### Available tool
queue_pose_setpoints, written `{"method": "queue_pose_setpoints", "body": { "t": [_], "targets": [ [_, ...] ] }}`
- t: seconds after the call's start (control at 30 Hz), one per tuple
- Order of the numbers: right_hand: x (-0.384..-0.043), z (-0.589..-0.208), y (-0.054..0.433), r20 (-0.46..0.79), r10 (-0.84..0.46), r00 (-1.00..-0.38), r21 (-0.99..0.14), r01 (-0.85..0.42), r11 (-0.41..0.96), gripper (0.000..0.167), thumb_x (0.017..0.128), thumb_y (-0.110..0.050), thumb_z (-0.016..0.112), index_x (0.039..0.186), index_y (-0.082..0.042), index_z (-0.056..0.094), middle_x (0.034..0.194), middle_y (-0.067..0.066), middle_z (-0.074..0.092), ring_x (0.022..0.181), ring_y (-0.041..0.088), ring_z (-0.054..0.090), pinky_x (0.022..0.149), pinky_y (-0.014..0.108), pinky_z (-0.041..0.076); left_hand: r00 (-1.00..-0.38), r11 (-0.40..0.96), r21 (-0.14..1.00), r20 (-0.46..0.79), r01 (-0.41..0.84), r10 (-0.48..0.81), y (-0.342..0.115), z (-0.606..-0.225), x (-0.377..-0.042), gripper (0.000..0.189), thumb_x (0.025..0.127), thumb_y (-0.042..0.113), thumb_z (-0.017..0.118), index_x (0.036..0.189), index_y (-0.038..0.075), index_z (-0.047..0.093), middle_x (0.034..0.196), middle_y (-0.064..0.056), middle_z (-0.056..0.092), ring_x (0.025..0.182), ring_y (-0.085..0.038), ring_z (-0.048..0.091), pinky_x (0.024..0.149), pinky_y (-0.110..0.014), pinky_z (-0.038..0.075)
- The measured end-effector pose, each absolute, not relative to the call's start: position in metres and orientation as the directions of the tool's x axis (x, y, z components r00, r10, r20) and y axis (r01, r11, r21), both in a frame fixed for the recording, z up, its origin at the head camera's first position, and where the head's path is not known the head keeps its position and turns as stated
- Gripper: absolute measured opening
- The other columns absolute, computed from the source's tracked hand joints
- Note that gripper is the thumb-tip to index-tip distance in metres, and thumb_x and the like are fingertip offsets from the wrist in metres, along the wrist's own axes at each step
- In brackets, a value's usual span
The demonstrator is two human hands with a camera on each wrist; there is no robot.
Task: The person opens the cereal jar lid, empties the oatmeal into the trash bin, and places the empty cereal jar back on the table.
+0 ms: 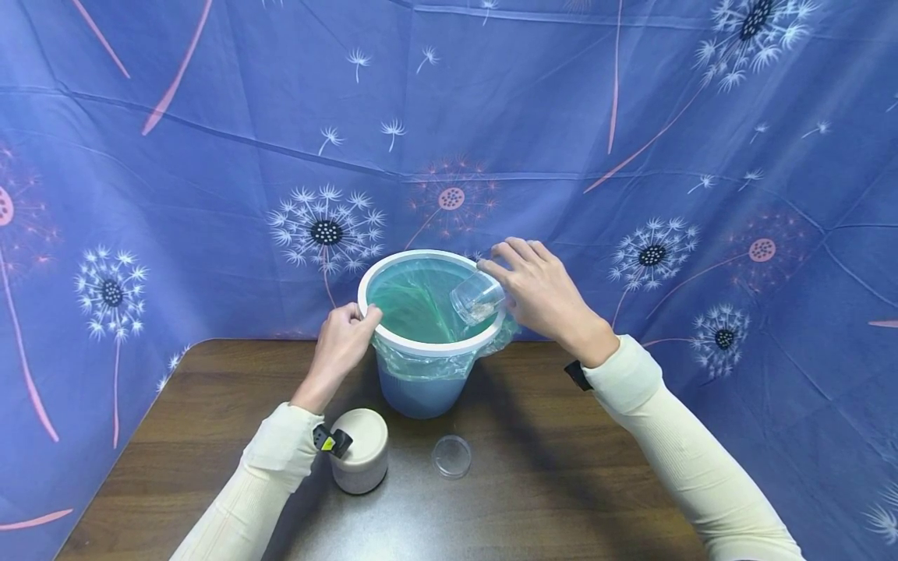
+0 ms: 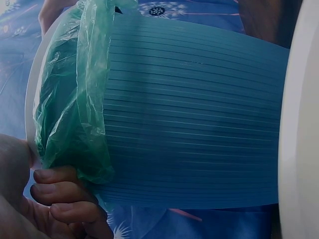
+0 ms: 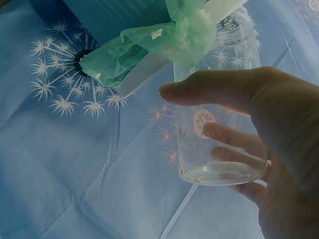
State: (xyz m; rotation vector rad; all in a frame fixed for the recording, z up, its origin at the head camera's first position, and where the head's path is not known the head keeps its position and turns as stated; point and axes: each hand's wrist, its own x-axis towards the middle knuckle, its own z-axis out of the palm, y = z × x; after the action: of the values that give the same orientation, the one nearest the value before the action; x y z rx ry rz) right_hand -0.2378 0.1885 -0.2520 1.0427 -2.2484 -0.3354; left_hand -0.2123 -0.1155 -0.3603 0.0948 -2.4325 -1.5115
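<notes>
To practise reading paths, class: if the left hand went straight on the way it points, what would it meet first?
Likely the white rim of the blue bin, which the left hand grips; exact depth is unclear.

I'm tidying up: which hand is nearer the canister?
Left. The left hand grips the bin rim beyond the canister; the right hand, holding a clear jar, is farther, by the opposite side.

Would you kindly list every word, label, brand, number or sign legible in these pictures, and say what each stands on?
There is no readable text.
The left-wrist camera carries a yellow patch, too small to tell whether anything is written there.
The visible sides of the bin, clear jar and canister show no legible lettering.
</notes>
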Motion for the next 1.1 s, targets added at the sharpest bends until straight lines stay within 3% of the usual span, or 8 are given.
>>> {"method": "queue_pose_setpoints", "body": {
  "t": [0.83, 1.1],
  "targets": [
    [-0.2377, -0.2548, 0.1890, 0.459, -0.758, -0.462, 0.459, -0.607, 0.648, 0.060, 0.078, 0.005, 0.079, 0.136, -0.011, 0.071, 0.131, 0.019, 0.064, 0.128, 0.041, 0.054, 0.108, 0.052, 0.045, -0.959, 0.451, 0.888, 0.199, 0.090, -0.202, -0.1153, -0.3612, -0.2127, 0.035, 0.096, 0.039, 0.059, 0.072, 0.016, 0.047, 0.068, 0.002, 0.043, 0.069, -0.022, 0.045, 0.066, -0.038, 0.036],
    [-0.2383, -0.2589, 0.1933, 0.464, -0.739, -0.488, 0.437, -0.599, 0.670, 0.063, 0.076, -0.003, 0.087, 0.136, -0.010, 0.070, 0.132, 0.018, 0.064, 0.128, 0.040, 0.055, 0.103, 0.052, 0.048, -0.959, 0.447, 0.890, 0.201, 0.092, -0.201, -0.1152, -0.3608, -0.2123, 0.034, 0.095, 0.038, 0.059, 0.071, 0.017, 0.047, 0.068, 0.003, 0.043, 0.069, -0.022, 0.045, 0.066, -0.038, 0.037]
  ]
}}
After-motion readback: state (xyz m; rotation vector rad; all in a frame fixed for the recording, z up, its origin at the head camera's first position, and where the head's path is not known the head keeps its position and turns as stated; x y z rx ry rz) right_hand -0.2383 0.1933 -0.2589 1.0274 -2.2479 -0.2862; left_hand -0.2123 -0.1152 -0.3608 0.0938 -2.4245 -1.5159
